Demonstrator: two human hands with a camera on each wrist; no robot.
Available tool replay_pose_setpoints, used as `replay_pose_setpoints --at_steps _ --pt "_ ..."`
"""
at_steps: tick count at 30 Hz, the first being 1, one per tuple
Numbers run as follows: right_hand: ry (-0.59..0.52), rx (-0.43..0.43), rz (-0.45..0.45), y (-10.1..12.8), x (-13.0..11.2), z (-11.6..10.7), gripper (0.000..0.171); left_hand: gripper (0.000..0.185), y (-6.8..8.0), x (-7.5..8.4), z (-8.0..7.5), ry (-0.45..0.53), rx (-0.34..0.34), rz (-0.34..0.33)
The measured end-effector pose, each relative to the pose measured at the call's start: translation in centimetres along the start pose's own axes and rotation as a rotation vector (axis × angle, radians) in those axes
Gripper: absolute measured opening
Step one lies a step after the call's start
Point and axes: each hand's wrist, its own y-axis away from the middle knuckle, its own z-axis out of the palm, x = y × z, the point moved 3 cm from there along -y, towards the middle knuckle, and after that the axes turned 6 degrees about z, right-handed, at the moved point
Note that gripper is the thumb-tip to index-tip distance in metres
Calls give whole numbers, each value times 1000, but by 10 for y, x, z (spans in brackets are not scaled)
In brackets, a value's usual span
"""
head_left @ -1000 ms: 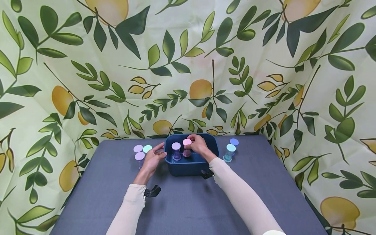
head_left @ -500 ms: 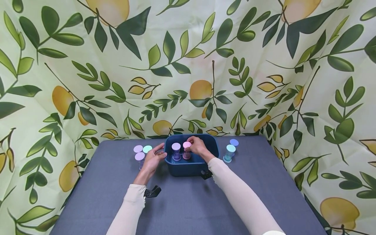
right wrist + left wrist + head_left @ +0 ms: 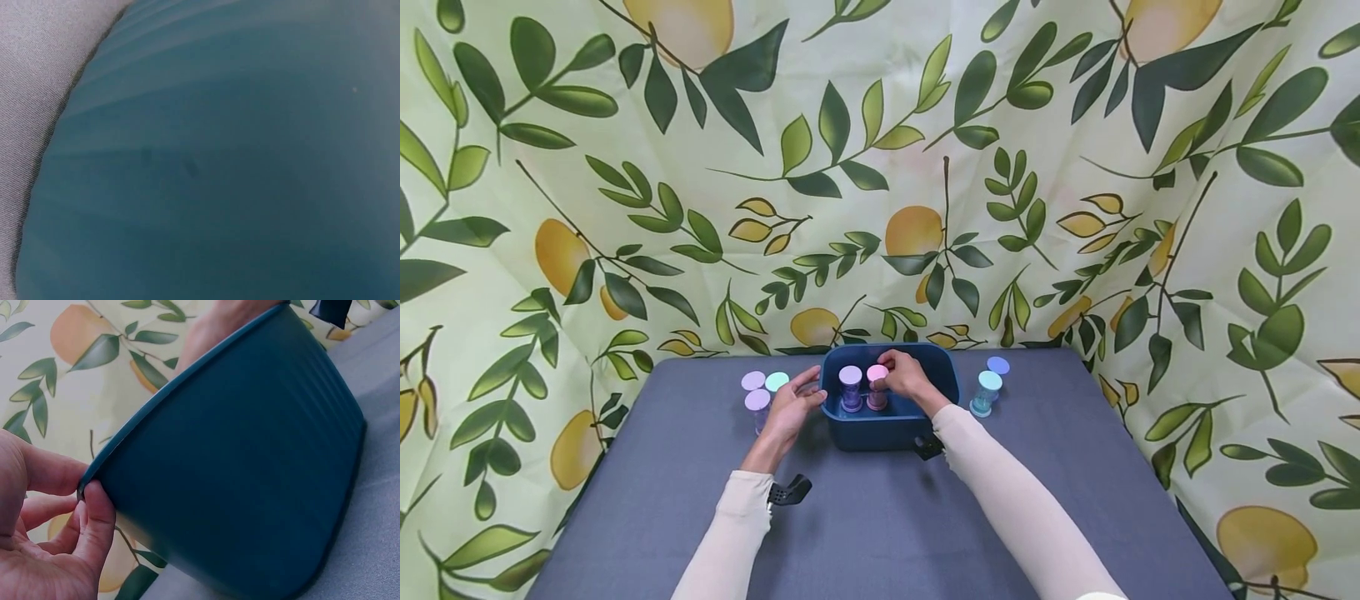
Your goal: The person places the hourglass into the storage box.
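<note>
My left hand (image 3: 790, 408) pinches the left rim of the dark blue tub (image 3: 880, 429); in the left wrist view my thumb (image 3: 47, 472) lies on the inside of the lip and a curled fingertip (image 3: 94, 519) on the outside. The tub stands at the far middle of the grey surface (image 3: 880, 517). Its outer wall is smooth plastic with faint horizontal ribs, corners rounded, rim thin.

My right hand (image 3: 907, 377) reaches over the near rim into the tub, fingers curled on the pink-capped container (image 3: 877, 386), which stands upright inside. Just left of it, also upright in the tub, stands a purple-capped container (image 3: 851, 387). Both are small cylinders with flat round caps. The two stand close together; the tub floor to their right is hidden by my hand.

Outside the tub:
- Left: three small capped cylinders (image 3: 763, 387) in a cluster just beyond my left hand, two lilac caps, one mint.
- Right: a teal-capped container (image 3: 987, 392) and, farther back, a blue-capped one (image 3: 997, 365), near the tub but apart from it.

The surface has a fine woven cloth texture. Its near half is open. Its far edge meets the lemon-print backdrop (image 3: 880, 167) just behind the tub.
</note>
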Motion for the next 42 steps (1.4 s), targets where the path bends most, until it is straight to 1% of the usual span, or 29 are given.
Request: replay_pose_setpoints --at_steps 6,15,20,24,32,37,42 --pt "-67 25 -5 4 -1 -6 43 53 0 -1 1 6 1 3" --pt "-104 99 -74 17 -8 -21 43 54 1 0 0 8 0 2" --pt "-131 124 -105 27 -11 -28 42 54 2 0 0 12 6 1" --pt "-165 132 -121 34 -12 -33 41 53 1 -1 0 7 5 -8" --pt "-271 140 -164 49 -8 -42 39 52 0 -1 1 5 5 -7" --pt "-315 149 -175 60 -6 -48 39 53 1 -2 1 1 8 -11" --pt "-345 154 -205 69 -3 -54 40 53 2 -1 1 13 8 -3"
